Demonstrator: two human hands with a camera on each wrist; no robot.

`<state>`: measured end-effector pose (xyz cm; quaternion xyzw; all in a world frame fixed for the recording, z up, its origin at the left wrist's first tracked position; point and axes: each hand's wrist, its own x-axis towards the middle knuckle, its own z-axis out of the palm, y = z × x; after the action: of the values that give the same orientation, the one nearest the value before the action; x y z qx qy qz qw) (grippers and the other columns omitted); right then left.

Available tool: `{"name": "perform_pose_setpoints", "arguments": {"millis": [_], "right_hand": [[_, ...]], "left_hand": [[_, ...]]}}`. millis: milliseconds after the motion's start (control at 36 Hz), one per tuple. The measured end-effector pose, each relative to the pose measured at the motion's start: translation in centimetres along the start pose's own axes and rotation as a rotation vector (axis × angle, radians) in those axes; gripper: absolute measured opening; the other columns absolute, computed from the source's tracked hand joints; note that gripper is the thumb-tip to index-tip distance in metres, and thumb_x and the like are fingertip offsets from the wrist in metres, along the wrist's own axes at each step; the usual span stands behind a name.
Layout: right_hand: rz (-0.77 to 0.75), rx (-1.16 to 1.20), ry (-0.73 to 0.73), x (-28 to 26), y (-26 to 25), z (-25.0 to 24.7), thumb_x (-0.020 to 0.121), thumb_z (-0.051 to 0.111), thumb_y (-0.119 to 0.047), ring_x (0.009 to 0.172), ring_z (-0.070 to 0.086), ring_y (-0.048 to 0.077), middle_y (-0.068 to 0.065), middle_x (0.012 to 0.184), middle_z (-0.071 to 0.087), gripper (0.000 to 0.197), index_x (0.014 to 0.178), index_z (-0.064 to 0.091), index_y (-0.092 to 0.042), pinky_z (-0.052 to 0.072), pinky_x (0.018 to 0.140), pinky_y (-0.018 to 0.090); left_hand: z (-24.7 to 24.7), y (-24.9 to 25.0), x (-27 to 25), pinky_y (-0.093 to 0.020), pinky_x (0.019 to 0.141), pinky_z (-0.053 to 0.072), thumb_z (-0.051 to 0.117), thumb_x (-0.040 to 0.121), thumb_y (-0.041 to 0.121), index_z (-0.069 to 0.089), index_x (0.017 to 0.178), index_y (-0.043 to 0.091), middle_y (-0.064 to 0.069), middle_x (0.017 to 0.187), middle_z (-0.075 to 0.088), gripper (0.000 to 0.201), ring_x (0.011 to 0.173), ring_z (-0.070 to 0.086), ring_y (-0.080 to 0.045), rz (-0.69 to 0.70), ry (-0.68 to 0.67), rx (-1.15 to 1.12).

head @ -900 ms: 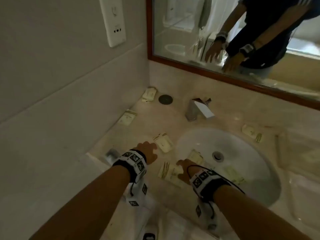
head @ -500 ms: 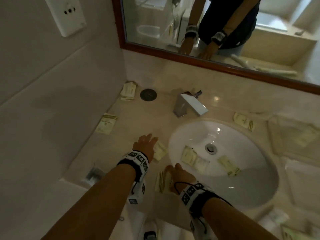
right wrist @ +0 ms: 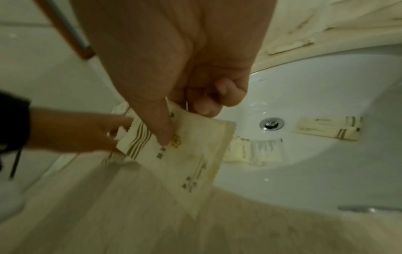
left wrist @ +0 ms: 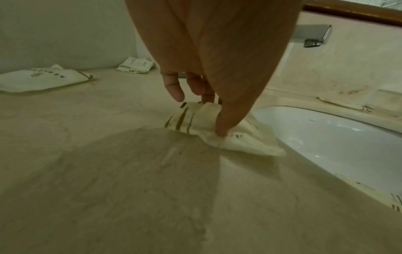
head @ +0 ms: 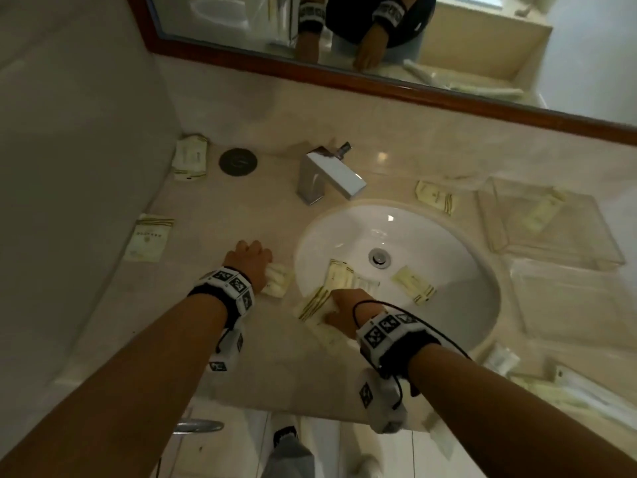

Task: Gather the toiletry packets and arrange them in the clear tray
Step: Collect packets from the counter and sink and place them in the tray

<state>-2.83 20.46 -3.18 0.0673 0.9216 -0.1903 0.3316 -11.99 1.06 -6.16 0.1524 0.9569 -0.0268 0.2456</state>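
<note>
While packets lie scattered over the table (head: 213,208) and in the sink (head: 448,305), our left hand (head: 250,260) pinches one packet (head: 277,279) by the basin; our right hand (head: 344,305) pinches another (right wrist: 185,154). We should lift both cleanly toward the clear tray (head: 599,250), far right.

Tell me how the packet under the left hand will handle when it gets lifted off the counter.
Probably floppy: the packet already bunches and creases where the left hand pinches it. Likely light, since it lifts with fingertips alone. Its glossy wrapper may slip, so a firm pinch seems wise.
</note>
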Motion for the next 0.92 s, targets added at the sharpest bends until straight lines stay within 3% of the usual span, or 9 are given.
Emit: {"name": "perform_pose_setpoints", "arguments": {"millis": [111, 222, 306, 417, 528, 639, 750, 833, 917], "right_hand": [[-0.001, 0.031, 0.066, -0.9, 1.7, -3.8, 0.092, 0.052, -0.033, 0.127, 0.047, 0.029, 0.010, 0.140, 0.047, 0.052, 0.136, 0.041, -0.008, 0.040, 0.103, 0.033], [0.020, 0.110, 0.147, -2.6, 5.1, -7.2, 0.088, 0.055, -0.036, 0.118, 0.053, 0.031, 0.011, 0.131, 0.054, 0.046, 0.127, 0.051, -0.012, 0.044, 0.098, 0.038], [0.034, 0.261, 0.290, -4.3, 9.4, -9.8, 0.086, 0.059, -0.031, 0.109, 0.058, 0.028, 0.010, 0.122, 0.061, 0.039, 0.120, 0.054, -0.012, 0.046, 0.086, 0.032], [0.108, 0.393, 0.415, -6.3, 17.2, -13.1, 0.088, 0.059, -0.026, 0.107, 0.058, 0.027, 0.011, 0.122, 0.060, 0.046, 0.129, 0.045, -0.009, 0.047, 0.084, 0.034], [0.235, 0.685, 0.565, -8.0, 26.5, -15.4, 0.088, 0.059, -0.016, 0.069, 0.052, 0.021, 0.013, 0.100, 0.055, 0.044, 0.125, 0.040, -0.002, 0.039, 0.050, 0.026], [0.395, 0.898, 0.715, -9.1, 35.8, -15.7, 0.082, 0.067, -0.010, 0.042, 0.052, 0.009, 0.015, 0.086, 0.055, 0.045, 0.117, 0.043, 0.004, 0.037, 0.036, 0.022], [0.502, 1.038, 0.797, -9.2, 42.5, -15.0, 0.081, 0.068, -0.006, 0.055, 0.052, 0.024, 0.023, 0.099, 0.052, 0.069, 0.136, 0.025, -0.011, 0.041, 0.041, 0.029], [0.464, 1.039, 0.792, -8.7, 45.6, -14.2, 0.084, 0.061, 0.002, 0.075, 0.056, 0.030, 0.022, 0.105, 0.050, 0.053, 0.126, 0.032, -0.012, 0.044, 0.032, 0.022], [0.429, 0.987, 0.697, -7.3, 47.2, -13.6, 0.090, 0.056, -0.005, 0.064, 0.058, 0.029, 0.027, 0.103, 0.057, 0.014, 0.097, 0.045, -0.009, 0.046, 0.034, 0.023]], "left_hand": [[-1.0, 0.7, -0.2, -0.040, 0.095, 0.043, 0.044, 0.093, 0.017, 0.048, 0.120, 0.012, -0.011, 0.124, 0.053, 0.028, 0.115, 0.050, -0.030, 0.023, -0.052, -0.020], [-2.8, 3.4, -1.0, -0.030, 0.076, 0.040, 0.039, 0.097, 0.016, 0.042, 0.120, 0.006, -0.018, 0.117, 0.059, 0.025, 0.099, 0.059, -0.028, 0.078, -0.096, -0.149], [-5.4, 8.5, -1.5, -0.028, 0.073, 0.036, 0.042, 0.097, 0.014, 0.036, 0.128, 0.003, -0.022, 0.121, 0.056, 0.033, 0.093, 0.055, -0.028, 0.140, -0.096, -0.268], [-8.7, 17.8, -2.1, -0.037, 0.088, 0.044, 0.040, 0.098, 0.017, 0.031, 0.134, 0.003, -0.022, 0.132, 0.049, 0.040, 0.112, 0.055, -0.034, 0.284, -0.038, -0.311], [-10.1, 27.8, -2.0, -0.031, 0.077, 0.037, 0.029, 0.101, 0.015, 0.040, 0.123, 0.002, -0.020, 0.113, 0.055, 0.028, 0.088, 0.049, -0.024, 0.423, 0.018, -0.362], [-9.5, 37.2, -0.3, -0.035, 0.084, 0.044, 0.027, 0.101, 0.017, 0.044, 0.119, 0.002, -0.020, 0.114, 0.057, 0.029, 0.103, 0.057, -0.034, 0.466, -0.001, -0.354], [-8.4, 45.0, 1.6, -0.039, 0.094, 0.045, 0.029, 0.101, 0.014, 0.047, 0.121, 0.004, -0.017, 0.123, 0.056, 0.029, 0.111, 0.056, -0.033, 0.438, 0.037, -0.326], [-7.5, 49.0, 3.2, -0.039, 0.091, 0.045, 0.031, 0.099, 0.007, 0.047, 0.118, 0.004, -0.014, 0.121, 0.051, 0.025, 0.105, 0.056, -0.033, 0.422, 0.043, -0.292], [-6.4, 51.4, 4.9, -0.043, 0.093, 0.048, 0.035, 0.097, 0.005, 0.048, 0.119, 0.008, -0.010, 0.122, 0.046, 0.026, 0.108, 0.055, -0.033, 0.405, 0.058, -0.241]]}}
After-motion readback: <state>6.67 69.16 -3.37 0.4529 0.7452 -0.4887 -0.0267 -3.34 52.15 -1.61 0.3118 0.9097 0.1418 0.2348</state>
